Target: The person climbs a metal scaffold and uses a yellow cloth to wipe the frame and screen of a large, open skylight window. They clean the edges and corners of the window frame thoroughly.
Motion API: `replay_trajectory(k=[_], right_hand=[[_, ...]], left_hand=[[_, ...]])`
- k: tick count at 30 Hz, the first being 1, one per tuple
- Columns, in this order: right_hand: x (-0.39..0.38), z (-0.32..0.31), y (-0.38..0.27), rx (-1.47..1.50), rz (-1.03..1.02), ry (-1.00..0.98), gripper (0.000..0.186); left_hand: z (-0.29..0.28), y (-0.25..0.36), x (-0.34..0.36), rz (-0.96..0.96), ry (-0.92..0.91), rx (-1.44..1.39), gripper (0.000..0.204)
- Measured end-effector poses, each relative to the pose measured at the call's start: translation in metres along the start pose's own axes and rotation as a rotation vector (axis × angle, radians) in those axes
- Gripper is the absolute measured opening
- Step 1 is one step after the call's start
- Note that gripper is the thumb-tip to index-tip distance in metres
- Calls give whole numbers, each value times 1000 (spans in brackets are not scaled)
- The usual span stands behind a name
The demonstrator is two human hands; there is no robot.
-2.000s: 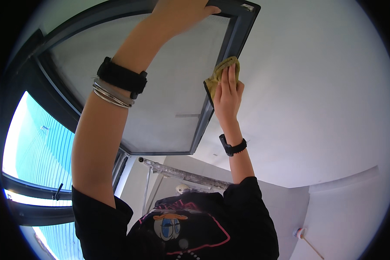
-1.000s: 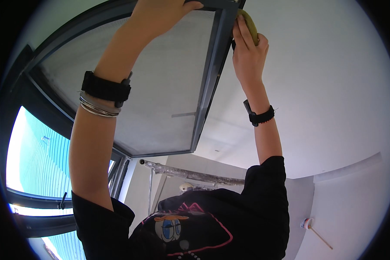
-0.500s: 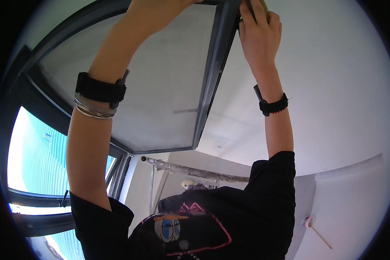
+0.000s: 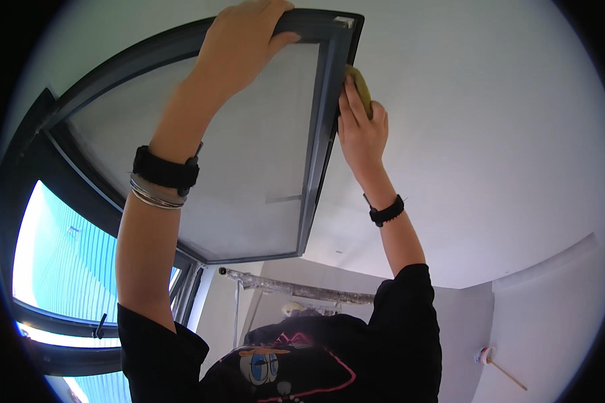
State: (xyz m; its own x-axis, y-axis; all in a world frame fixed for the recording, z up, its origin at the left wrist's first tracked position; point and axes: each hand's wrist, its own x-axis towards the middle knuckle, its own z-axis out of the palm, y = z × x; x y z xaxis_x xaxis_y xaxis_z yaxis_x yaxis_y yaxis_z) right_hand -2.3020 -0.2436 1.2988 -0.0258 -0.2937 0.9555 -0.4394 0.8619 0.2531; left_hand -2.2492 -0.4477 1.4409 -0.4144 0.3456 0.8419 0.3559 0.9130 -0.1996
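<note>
A dark grey framed screen panel (image 4: pixel 320 114) with fine grey mesh stands swung out overhead. My left hand (image 4: pixel 238 50) grips its upper bar, fingers over the top edge and thumb on the front face. On the panel's outer right side, my right hand (image 4: pixel 364 141) holds an olive-green sponge (image 4: pixel 359 88) against the upright bar, below the top corner. The fingers lie along the sponge, partly covering it. Black straps circle both wrists, and the left one also wears metal bangles.
At left is a dark window frame (image 4: pixel 67 329) with a handle (image 4: pixel 101 327); bright blue ribbed cladding (image 4: pixel 74 248) shows through it. A dirty horizontal pole (image 4: pixel 302 289) runs behind me. Low at right are a small white tub (image 4: pixel 484 354) and a wooden stick (image 4: pixel 507 374).
The view has shifted so the panel's top edge now shows. My right hand has slid down the outer side with the sponge. My left hand stays at the upper bar.
</note>
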Motion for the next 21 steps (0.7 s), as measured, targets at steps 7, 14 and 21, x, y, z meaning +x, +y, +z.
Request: replay_trajectory(k=[7, 14, 21], right_hand=[[27, 0, 8, -9, -16, 73, 35], [74, -26, 10, -23, 9, 55, 39], [90, -32, 13, 57, 21, 79, 41]], left_hand=[[-14, 12, -3, -40, 49, -64, 39], [-24, 14, -9, -13, 72, -75, 40], [-24, 14, -6, -5, 106, -64, 39]])
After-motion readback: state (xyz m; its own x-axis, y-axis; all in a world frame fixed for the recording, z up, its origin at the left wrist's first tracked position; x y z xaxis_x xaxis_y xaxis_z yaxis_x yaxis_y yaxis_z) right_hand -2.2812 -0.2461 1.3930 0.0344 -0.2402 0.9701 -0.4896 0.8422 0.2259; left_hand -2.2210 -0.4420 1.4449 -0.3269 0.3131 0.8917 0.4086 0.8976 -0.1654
